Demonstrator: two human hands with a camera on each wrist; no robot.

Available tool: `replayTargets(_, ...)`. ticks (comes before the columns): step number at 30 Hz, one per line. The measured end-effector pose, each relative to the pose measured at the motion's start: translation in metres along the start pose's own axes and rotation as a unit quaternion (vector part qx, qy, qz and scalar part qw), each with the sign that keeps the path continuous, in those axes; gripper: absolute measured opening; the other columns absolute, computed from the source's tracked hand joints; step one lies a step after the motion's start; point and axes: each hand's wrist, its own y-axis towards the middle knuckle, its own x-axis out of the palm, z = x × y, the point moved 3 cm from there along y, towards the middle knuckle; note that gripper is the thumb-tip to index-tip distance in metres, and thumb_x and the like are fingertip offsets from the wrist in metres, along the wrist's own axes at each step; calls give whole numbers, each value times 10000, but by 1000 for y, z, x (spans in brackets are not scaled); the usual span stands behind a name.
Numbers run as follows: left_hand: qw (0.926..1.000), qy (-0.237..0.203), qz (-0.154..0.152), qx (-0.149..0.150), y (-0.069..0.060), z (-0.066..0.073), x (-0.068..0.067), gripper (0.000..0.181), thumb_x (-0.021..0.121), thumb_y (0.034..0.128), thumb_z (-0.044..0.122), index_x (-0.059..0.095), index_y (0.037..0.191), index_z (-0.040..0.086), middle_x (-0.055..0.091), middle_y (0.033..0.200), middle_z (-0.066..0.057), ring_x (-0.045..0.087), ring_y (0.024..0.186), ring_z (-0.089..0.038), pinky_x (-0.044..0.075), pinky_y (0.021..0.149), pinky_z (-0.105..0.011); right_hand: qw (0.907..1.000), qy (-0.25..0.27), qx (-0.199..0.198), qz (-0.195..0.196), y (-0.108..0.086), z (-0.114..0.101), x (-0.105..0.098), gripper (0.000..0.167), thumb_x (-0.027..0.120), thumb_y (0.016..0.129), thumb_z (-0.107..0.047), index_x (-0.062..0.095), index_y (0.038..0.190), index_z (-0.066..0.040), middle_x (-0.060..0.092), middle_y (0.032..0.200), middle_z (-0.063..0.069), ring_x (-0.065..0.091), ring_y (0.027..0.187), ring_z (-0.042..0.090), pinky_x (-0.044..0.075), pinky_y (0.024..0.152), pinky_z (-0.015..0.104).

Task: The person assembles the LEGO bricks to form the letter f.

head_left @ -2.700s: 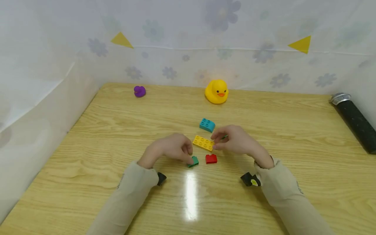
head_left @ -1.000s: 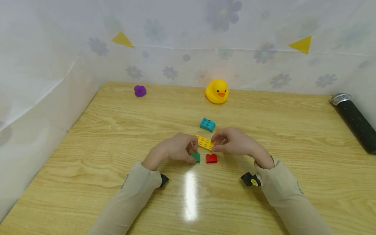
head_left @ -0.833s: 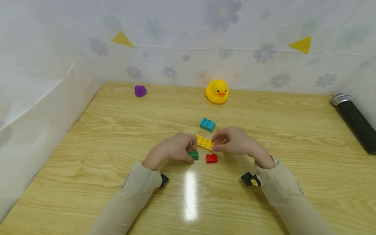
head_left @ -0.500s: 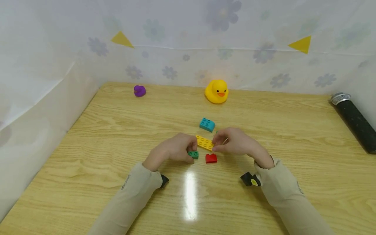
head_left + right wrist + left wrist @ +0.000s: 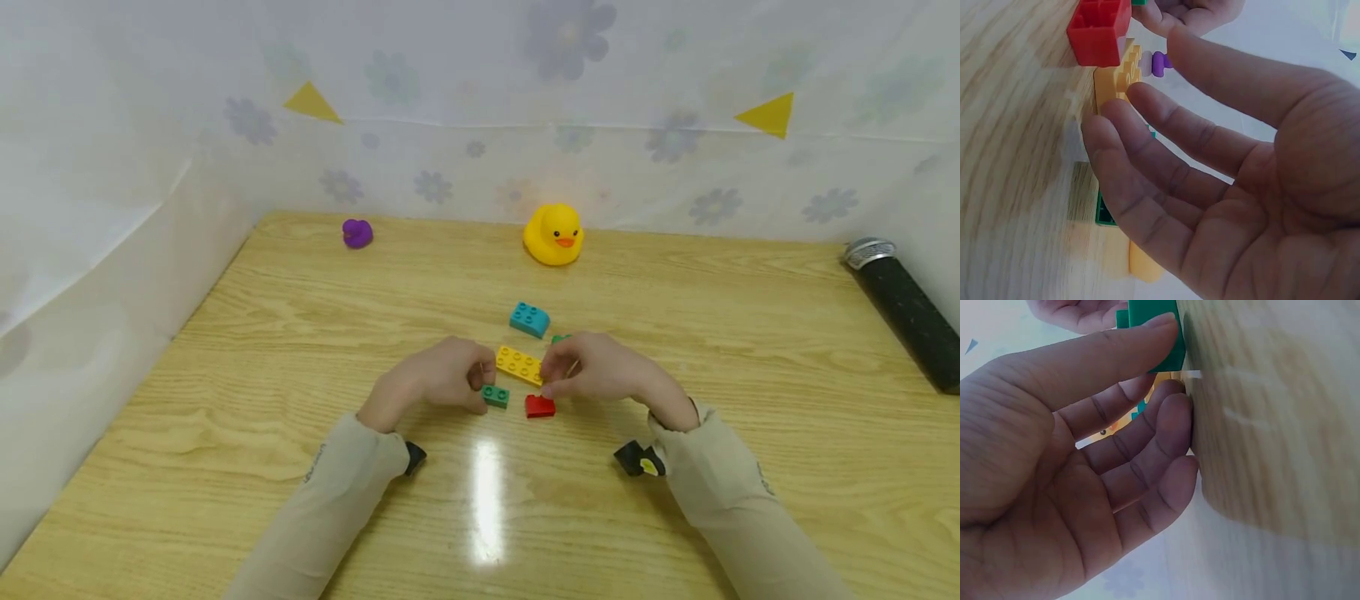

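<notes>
My left hand point(image 5: 442, 375) is at the left end of a small green brick point(image 5: 495, 396), which sits studs up on the table. In the left wrist view the thumb lies against the green brick point(image 5: 1154, 337), while the other fingers are loosely bent below it. My right hand point(image 5: 600, 367) hovers by the right end of a flat yellow brick point(image 5: 519, 365), fingers relaxed and nothing held. Just under its thumb, a red brick point(image 5: 540, 407) lies on its side, its hollow underside showing in the right wrist view. A second green brick point(image 5: 562, 339) is mostly hidden behind the right hand.
Beyond the yellow brick lies a blue brick point(image 5: 529, 319) with one curved end. A yellow rubber duck point(image 5: 553, 235) and a small purple duck point(image 5: 357, 234) stand along the back of the table point(image 5: 262, 375). A black microphone point(image 5: 907, 312) lies at the far right.
The left hand has turned the green brick from tilted to studs up, then drawn slightly left off it. My right hand has shifted slightly nearer, showing more of the second green brick.
</notes>
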Motion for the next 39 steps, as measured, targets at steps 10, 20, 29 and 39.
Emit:
replayTargets(10, 9999, 51, -86, -124, 1, -1, -1, 226, 797, 795, 172, 609, 912, 124, 600, 851, -4, 529, 788, -142, 437, 712, -262, 9998, 0, 85, -186, 0, 1, 2, 155, 714, 870, -179, 668, 942, -50, 640, 827, 9, 571, 763, 144, 485, 717, 303)
replayTargets(20, 9999, 130, -12, -82, 0, 1, 0, 196, 778, 812, 170, 611, 899, 114, 595, 833, -4, 529, 775, -136, 435, 702, -261, 9995, -35, 170, -277, 3, 1, 9, 179, 746, 837, -163, 660, 938, -43, 634, 783, 1, 551, 718, 133, 459, 672, 289)
replayTargets(29, 9997, 131, -67, -188, -1, 2, 1, 195, 780, 811, 164, 610, 896, 117, 585, 847, -17, 514, 779, -148, 423, 694, -269, 9992, -215, 202, -259, 5, -2, 13, 174, 777, 810, -169, 656, 897, -80, 605, 763, -5, 524, 706, 138, 436, 663, 287)
replayTargets(39, 9997, 169, -58, -154, 0, 1, 2, 187, 772, 822, 166, 616, 914, 118, 588, 855, -16, 516, 782, -145, 423, 697, -266, 9983, -309, 353, -341, 5, -3, 13, 188, 780, 812, -173, 639, 889, -74, 592, 770, -1, 513, 708, 140, 429, 669, 283)
